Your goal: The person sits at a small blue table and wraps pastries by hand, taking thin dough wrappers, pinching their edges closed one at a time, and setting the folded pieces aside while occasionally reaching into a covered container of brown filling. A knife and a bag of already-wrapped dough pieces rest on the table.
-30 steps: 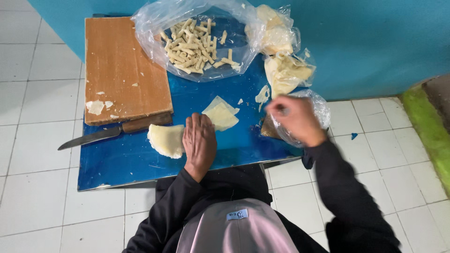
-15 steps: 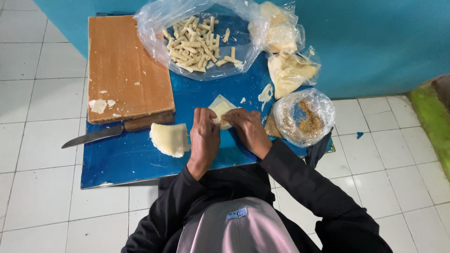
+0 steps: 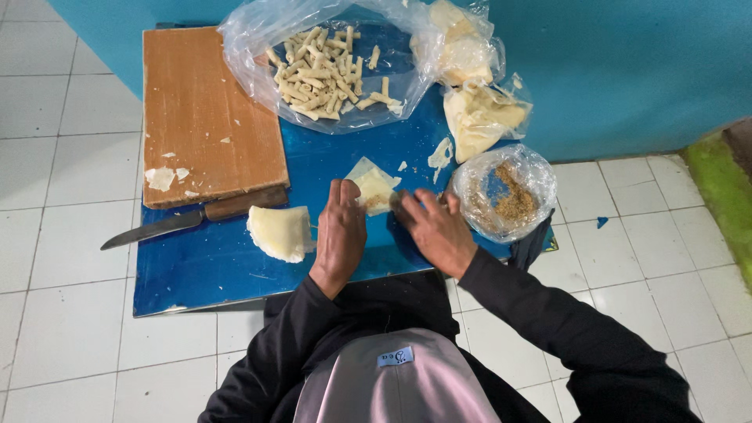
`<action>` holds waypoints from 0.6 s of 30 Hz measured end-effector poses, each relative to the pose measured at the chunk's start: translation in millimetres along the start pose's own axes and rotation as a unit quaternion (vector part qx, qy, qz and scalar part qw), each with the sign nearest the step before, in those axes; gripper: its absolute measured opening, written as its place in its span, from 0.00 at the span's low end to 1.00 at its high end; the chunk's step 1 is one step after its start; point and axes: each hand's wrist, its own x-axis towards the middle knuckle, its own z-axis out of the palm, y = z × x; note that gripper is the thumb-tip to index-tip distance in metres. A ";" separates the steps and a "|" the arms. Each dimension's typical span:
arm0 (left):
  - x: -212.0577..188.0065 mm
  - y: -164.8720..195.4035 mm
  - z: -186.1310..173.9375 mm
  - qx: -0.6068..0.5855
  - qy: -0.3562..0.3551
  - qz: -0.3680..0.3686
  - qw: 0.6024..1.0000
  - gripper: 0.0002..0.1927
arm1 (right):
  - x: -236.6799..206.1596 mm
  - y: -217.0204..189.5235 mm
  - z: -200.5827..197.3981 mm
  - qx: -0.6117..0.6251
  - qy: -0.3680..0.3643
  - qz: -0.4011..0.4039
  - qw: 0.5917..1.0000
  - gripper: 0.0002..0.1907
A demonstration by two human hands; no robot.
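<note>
both hands at one pale wrapper sheet [image 3: 373, 188], lying flat on the blue worktop [image 3: 211, 266] just ahead of the fingers. left hand [image 3: 341, 235] pressed on the sheet's near-left edge, fingers extended, nothing gripped. right hand [image 3: 435, 227] on the near-right edge, fingertips curled down onto it; grip not clearly closed, cannot tell. sheet lying corner-on, its long diagonal pointing away from the body, about equally near to both hands. stack of wrappers [image 3: 280, 233] just left of the left hand, bag of brown filling [image 3: 509, 192] just right of the right, knife [image 3: 188, 221] further left, below the wooden board [image 3: 207, 110].
</note>
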 end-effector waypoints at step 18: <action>8.3 2.8 0.7 -0.024 -0.014 -0.018 0.999 0.16 | 29.2 -9.5 4.1 0.350 0.075 0.181 0.916 0.05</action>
